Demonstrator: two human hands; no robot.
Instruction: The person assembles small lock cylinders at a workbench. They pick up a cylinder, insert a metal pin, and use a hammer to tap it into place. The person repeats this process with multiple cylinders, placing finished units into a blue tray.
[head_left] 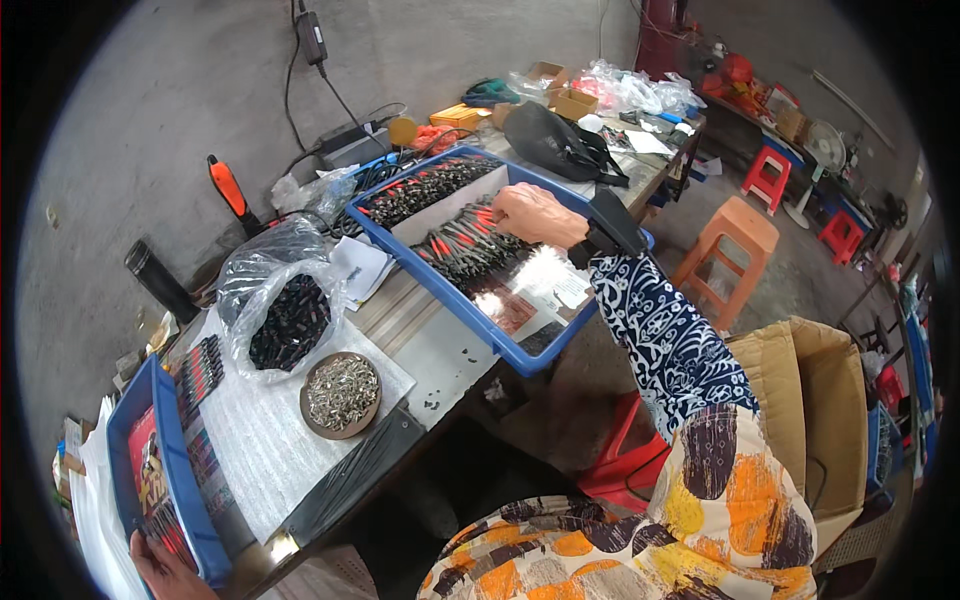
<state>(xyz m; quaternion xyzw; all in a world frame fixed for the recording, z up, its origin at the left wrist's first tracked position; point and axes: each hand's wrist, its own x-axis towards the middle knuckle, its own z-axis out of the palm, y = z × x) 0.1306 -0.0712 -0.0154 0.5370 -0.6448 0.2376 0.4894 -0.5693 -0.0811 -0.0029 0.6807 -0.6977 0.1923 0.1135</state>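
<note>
My right hand [540, 215] reaches over the large blue tray [478, 335] on the workbench. Its fingers are curled together against a heap of slim black-and-red sticks [475, 240]; whatever lies inside them is hidden. At the lower left, my left hand [168, 570] is at the near end of a smaller blue tray [182, 470]. Its bent fingers, partly hidden, close on the ends of black-and-red sticks [168, 532] there. A row of similar sticks [201, 372] lies beside the small tray.
Between the trays stand an open plastic bag of small black parts [290, 325] and a round dish of small metal pieces [341, 395], on white foam sheeting [262, 440]. A dark bag [560, 140] lies farther back. Right of the bench are an orange stool [730, 250] and a cardboard box [800, 400].
</note>
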